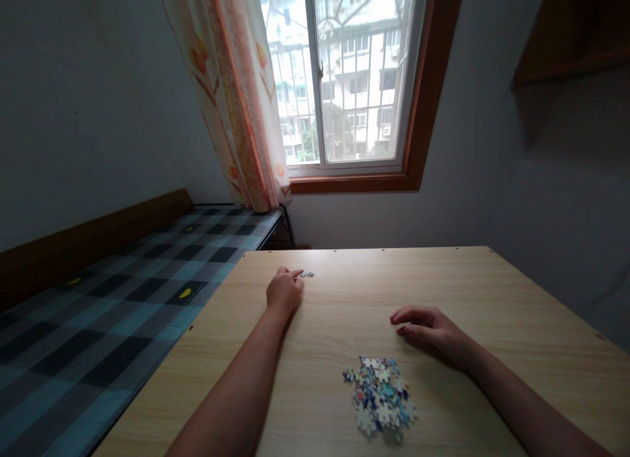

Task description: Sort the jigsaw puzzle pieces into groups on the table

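On the right hand (434, 332), thumb and fingertips are parted in a loose curve; the left hand (285, 290) points a finger at a small row of jigsaw pieces (308, 274), but whether it pinches any cannot be told. The far edge of the wooden tabletop (344, 312) lies just past the row; its left edge runs beside a checked bed (152, 293); wide pale grain stretches between the hands and toward the right edge. A jigsaw pile (381, 398) sits near the viewer, pieces overlapping, white, blue and teal. The left arm (241, 391) reaches far forward; the right forearm (526, 391) slants inward, its hand just beyond the pile.
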`<state>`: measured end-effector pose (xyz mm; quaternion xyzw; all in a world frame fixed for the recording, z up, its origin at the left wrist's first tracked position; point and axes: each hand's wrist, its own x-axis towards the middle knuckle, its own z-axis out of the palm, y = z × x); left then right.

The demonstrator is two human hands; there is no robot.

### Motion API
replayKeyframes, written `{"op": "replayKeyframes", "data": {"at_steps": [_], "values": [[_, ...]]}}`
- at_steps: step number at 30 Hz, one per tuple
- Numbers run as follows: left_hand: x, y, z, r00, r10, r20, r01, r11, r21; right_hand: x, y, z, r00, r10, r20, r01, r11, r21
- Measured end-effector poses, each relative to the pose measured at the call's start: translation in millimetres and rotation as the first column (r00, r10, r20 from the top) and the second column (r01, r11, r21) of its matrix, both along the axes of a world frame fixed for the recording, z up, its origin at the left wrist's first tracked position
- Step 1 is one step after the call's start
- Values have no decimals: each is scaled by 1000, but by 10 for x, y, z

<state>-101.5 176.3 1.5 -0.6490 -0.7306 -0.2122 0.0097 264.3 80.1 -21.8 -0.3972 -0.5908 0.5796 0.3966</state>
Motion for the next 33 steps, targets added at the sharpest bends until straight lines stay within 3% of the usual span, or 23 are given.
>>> {"op": "replayKeyframes", "data": {"at_steps": [9, 25, 33], "values": [[-58, 40, -26, 992, 60, 112, -64, 997, 40, 11, 10, -12, 1000, -2, -3, 2, 1000, -4], [-26, 49, -48, 1000, 11, 10, -11, 999, -47, -18, -4, 22, 999, -9, -31, 9, 1000, -3], [-43, 45, -22, 992, 47, 121, -52, 998, 36, -8, 6, 24, 999, -6, -37, 6, 1000, 1]]}}
